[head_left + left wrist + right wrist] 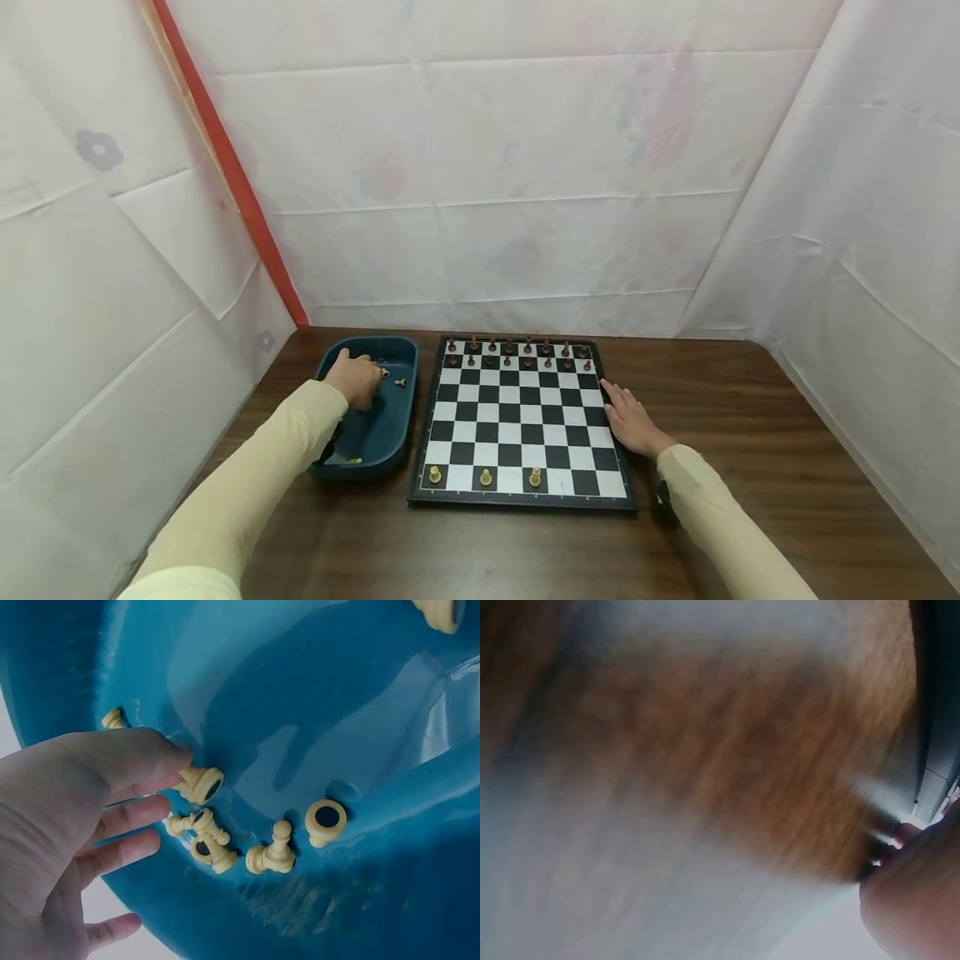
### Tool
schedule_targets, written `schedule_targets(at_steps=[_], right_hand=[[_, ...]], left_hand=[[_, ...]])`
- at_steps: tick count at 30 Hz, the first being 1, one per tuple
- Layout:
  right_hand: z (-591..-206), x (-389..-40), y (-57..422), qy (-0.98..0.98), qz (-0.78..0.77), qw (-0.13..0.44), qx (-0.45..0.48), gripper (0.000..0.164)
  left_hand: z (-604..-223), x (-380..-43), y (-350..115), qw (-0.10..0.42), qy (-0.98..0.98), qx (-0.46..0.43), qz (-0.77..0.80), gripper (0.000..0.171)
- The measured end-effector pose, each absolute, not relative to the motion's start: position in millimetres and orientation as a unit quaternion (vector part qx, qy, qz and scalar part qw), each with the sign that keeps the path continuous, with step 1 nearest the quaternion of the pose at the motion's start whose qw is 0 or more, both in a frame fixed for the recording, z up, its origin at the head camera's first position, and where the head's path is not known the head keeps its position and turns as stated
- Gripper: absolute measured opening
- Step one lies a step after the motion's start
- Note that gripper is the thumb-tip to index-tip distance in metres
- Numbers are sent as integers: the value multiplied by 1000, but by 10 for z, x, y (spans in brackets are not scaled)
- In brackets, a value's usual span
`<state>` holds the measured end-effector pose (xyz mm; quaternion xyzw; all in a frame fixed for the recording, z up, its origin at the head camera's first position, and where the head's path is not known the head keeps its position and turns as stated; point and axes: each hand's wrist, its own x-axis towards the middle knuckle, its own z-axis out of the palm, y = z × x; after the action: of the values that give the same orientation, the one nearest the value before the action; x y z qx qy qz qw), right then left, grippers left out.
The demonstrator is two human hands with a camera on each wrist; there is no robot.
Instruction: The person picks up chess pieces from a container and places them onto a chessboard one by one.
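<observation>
My left hand (354, 379) reaches down into the blue tray (408, 400). Its thumb and forefinger pinch a pale yellow chess piece (201, 784), whose dark round base faces outward; the rest is hidden behind the fingertips. The other fingers (120, 855) are spread apart. Loose yellow pieces lie around them, among them a pawn (274, 851) and one with its base turned up (328, 819). My right hand (632, 421) rests with extended fingers on the right edge of the chessboard (510, 408); the right wrist view is mostly blurred brown wood.
Two rows of dark brown chess pieces (527, 350) stand along the board's far side. Three yellow pieces are on the near row: one at the left corner (435, 474), another (486, 477) and a third (535, 477). White sheeting (480, 167) encloses the wooden table (720, 400).
</observation>
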<state>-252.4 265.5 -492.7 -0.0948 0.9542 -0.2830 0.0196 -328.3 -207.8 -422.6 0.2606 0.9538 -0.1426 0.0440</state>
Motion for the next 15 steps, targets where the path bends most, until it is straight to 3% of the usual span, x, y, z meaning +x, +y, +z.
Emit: schedule_targets(at_steps=[15], right_hand=[[-4913, -2535, 2664, 953, -288, 36, -89, 50]], left_hand=[[-3854, -3162, -2066, 11, 952, 290, -97, 22]])
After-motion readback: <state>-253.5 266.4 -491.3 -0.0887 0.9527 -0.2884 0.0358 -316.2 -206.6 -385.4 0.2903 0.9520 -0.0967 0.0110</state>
